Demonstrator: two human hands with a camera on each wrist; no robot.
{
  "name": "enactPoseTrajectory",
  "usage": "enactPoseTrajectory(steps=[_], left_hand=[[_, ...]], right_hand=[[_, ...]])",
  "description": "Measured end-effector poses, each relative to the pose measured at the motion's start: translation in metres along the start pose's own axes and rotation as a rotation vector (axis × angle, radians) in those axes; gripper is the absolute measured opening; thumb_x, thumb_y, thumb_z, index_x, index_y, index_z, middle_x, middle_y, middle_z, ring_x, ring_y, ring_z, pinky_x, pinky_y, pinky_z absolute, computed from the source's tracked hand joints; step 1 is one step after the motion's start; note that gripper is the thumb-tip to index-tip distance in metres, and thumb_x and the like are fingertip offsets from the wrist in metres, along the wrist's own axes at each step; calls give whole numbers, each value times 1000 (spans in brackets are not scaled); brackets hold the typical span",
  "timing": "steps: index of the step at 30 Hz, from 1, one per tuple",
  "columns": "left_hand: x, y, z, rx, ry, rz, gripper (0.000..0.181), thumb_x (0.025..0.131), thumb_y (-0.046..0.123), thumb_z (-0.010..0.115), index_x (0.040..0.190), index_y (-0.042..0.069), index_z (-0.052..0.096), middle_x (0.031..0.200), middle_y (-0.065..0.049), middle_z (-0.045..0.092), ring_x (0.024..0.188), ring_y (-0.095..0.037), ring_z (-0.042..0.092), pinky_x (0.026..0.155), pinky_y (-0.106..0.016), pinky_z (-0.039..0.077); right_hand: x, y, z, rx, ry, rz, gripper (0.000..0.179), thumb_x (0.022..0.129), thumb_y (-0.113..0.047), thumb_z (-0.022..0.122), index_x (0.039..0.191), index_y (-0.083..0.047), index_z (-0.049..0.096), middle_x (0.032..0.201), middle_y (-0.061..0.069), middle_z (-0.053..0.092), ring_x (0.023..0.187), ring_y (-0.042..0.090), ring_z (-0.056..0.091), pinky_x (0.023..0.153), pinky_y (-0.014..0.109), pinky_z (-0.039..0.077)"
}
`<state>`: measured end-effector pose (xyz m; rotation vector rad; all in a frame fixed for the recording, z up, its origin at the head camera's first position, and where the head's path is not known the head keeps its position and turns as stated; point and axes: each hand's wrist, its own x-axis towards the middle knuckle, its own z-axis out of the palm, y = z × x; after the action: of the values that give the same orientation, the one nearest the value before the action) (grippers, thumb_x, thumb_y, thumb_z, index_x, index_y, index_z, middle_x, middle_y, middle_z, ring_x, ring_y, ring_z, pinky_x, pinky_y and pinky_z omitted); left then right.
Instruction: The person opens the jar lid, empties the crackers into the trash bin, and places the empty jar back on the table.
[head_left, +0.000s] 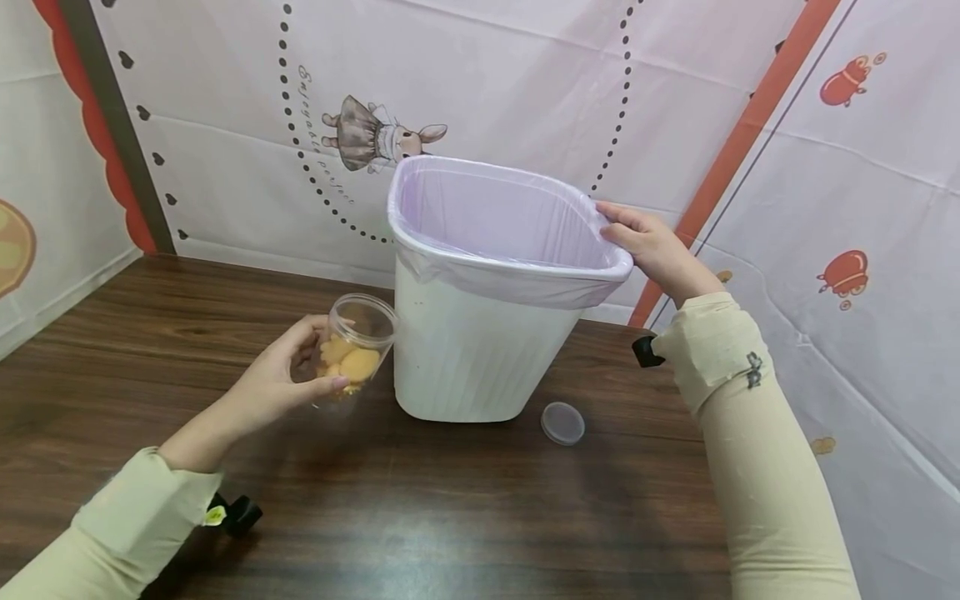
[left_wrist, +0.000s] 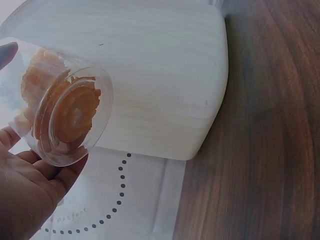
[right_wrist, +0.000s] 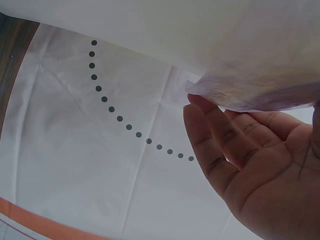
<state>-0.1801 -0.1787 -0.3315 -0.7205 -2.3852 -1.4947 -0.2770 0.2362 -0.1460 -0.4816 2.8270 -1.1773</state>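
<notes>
My left hand [head_left: 288, 371] grips a clear plastic jar [head_left: 362, 321], tilted slightly, with its open mouth up beside the bin's left wall. Several yellow-orange pieces [head_left: 358, 364] lie in the jar; the left wrist view shows ragged edges on them through the jar's base [left_wrist: 75, 115]. A white trash bin [head_left: 472, 350] stands leaning to the right, its rim wrapped in a pale purple plastic liner [head_left: 495, 208]. At the bin's right rim, my right hand [head_left: 652, 250] holds the lined edge, fingers [right_wrist: 210, 140] against the liner's outer side.
A round clear lid [head_left: 562, 423] lies on the dark wooden table [head_left: 450, 517], right of the bin's base. Behind the bin hangs a white printed cloth [head_left: 510, 75] with a rabbit figure and dotted lines. More printed cloth [head_left: 900, 183] borders the table on the right.
</notes>
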Motion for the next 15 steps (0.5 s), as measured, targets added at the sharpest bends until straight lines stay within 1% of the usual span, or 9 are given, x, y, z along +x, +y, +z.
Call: enactPoseTrajectory(steps=[6,8,11,15], left_hand=[[3,2,-5,5,-1,9,52,85,5,69,131,13,46,113,5,57,98,-3,57,79,-16,47],[4,3,-7,10,0,17,53,85,4,69,131,13,46,112,6,57,99,-2,57,79,-16,47],[7,4,-11,23,4,27,53,84,4,70,131,13,46,112,7,58,100,-1,57,82,-14,45],[11,7,-17,27,-1,32,52,85,4,69,130,14,47,112,5,57,98,-1,58,80,-13,46]], right_hand=[[0,0,0,3,-3,1,53,102,-25,39,152,-14,28,145,13,45,100,-3,54,86,13,43],[1,0,0,4,-4,3,53,102,-26,40,152,-15,28,146,13,44,100,-2,54,86,13,43],[1,0,0,4,-5,6,53,102,-26,40,152,-15,29,146,13,44,102,0,53,90,17,43],[1,0,0,4,-3,11,52,102,-26,40,152,-16,29,147,12,44,104,1,53,97,26,42]])
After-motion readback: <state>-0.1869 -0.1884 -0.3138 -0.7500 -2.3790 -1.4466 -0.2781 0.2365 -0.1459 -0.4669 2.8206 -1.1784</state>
